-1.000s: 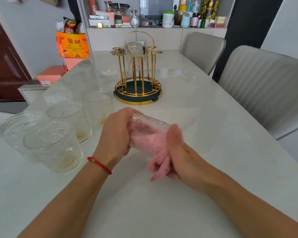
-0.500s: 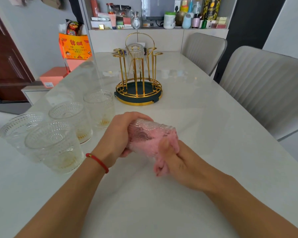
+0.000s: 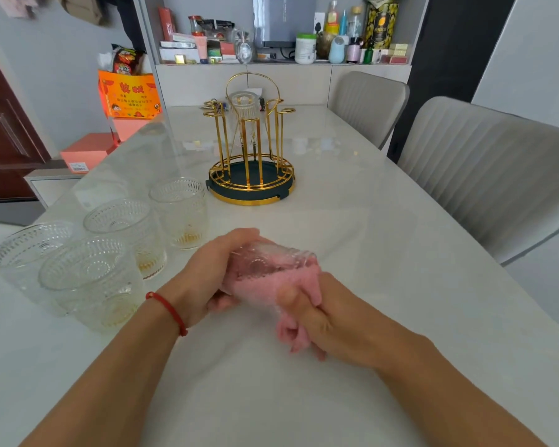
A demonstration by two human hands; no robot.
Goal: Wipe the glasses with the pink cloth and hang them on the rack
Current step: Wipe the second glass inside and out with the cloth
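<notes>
My left hand (image 3: 204, 279) grips the base end of a patterned clear glass (image 3: 265, 261) held on its side above the white table (image 3: 384, 253). The pink cloth (image 3: 299, 288) is stuffed into the glass and spills over its rim; my right hand (image 3: 329, 324) holds the cloth at the mouth, thumb pressed on it. The gold rack (image 3: 251, 150) on a dark round tray stands at the table's middle, with one glass (image 3: 244, 121) hanging upside down on a far peg. Several more patterned glasses (image 3: 91, 279) stand upright at the left.
Two grey chairs (image 3: 484, 175) line the right side of the table. Behind the table, a shelf (image 3: 284, 37) is crowded with bottles and boxes. An orange bag (image 3: 128, 95) and pink boxes sit beyond the table's left edge.
The cloth has been pulled out over the glass rim, and my right hand has turned and shifted down at the mouth. The glass has rotated slightly in my left hand.
</notes>
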